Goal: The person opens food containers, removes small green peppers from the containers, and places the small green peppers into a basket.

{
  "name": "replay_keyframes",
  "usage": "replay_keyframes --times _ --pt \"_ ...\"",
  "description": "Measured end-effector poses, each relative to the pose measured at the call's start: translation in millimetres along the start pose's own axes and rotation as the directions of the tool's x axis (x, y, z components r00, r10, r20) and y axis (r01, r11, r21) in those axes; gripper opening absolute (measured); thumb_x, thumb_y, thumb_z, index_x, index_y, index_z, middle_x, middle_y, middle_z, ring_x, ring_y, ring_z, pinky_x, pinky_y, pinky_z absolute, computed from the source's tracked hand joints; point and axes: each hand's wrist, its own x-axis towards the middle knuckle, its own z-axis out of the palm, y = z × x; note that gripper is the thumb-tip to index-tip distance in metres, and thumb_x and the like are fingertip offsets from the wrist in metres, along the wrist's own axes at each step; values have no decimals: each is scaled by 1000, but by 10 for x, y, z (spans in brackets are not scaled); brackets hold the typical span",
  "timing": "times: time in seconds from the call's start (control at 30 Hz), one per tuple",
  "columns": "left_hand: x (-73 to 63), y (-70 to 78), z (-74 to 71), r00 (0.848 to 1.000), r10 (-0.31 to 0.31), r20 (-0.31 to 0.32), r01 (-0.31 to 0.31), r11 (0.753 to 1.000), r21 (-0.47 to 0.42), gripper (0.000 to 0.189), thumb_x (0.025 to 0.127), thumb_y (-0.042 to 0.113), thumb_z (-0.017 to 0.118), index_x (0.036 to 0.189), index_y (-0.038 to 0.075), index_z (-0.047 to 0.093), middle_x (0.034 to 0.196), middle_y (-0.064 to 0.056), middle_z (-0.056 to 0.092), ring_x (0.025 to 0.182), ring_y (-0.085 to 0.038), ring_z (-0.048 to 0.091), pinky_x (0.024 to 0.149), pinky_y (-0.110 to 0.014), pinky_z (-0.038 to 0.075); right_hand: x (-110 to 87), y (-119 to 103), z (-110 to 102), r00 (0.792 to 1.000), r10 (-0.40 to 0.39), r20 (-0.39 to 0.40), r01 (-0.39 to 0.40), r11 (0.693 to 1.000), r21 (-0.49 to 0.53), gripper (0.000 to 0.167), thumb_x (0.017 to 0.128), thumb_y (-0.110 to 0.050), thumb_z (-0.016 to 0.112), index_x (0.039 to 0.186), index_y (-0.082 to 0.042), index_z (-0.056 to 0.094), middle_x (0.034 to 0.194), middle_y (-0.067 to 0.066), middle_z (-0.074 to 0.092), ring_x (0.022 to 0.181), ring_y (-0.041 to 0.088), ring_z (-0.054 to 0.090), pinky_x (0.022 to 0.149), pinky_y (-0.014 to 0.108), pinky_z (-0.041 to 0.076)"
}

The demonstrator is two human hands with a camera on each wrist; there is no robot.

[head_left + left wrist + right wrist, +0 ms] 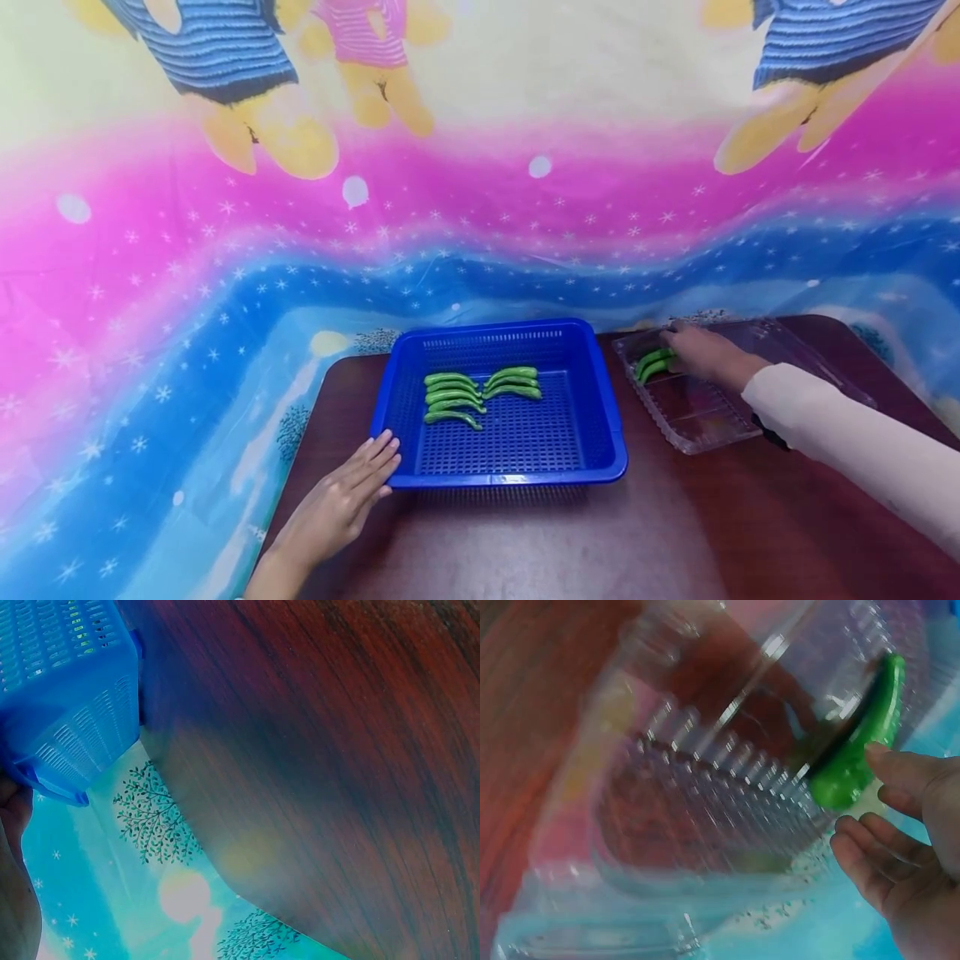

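Observation:
A blue plastic basket (510,479) stands mid-table with several green peppers (453,396) in two rows on its floor. My left hand (375,467) lies flat on the table, its straight fingers touching the basket's front left corner (75,712). To the right is an open clear plastic container (705,425) holding two green peppers (651,364) at its far end. My right hand (675,352) reaches into it. In the right wrist view the right hand (855,801) pinches the end of one green pepper (862,742) between its fingertips, inside the clear container (705,787).
The dark wooden table (570,542) has bare surface in front of the basket. Its left edge (195,847) runs close beside my left hand. A bright cartoon-printed cloth (480,217) hangs behind and drapes around the table.

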Motion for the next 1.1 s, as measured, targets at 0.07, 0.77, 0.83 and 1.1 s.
replay_keyframes --times 0.07,0.77,0.83,1.1 --pt "5 0 2 1000 2 2 -2 1000 6 45 113 26 40 132 -6 66 140 -23 63 136 -34 59 129 -30 30 -8 7 61 1000 -11 -14 10 1000 -22 43 86 -5 81 122 9 64 124 39 59 94 43 69 77 55 62" --pt "15 14 -4 1000 15 -12 -15 1000 23 46 113 25 39 130 -6 67 142 -23 62 134 -35 60 129 -31 29 0 58 329 997 -10 -82 2 996 -88 21 83 -3 84 101 -7 72 97 10 68 87 27 67 67 44 61" --pt "13 14 -6 1000 15 -11 -14 1000 26 46 113 25 39 130 -6 67 139 -24 63 134 -34 60 129 -30 29 -3 71 326 997 -14 -75 8 997 -80 20 83 -3 83 99 -8 72 96 10 67 86 27 67 66 43 61" --pt "4 16 2 1000 8 -4 -8 1000 26 46 113 26 39 131 -6 67 140 -23 63 133 -35 60 129 -30 29 -15 195 146 996 -50 -70 53 998 46 19 82 0 82 90 -8 67 87 4 64 73 15 59 59 32 52"
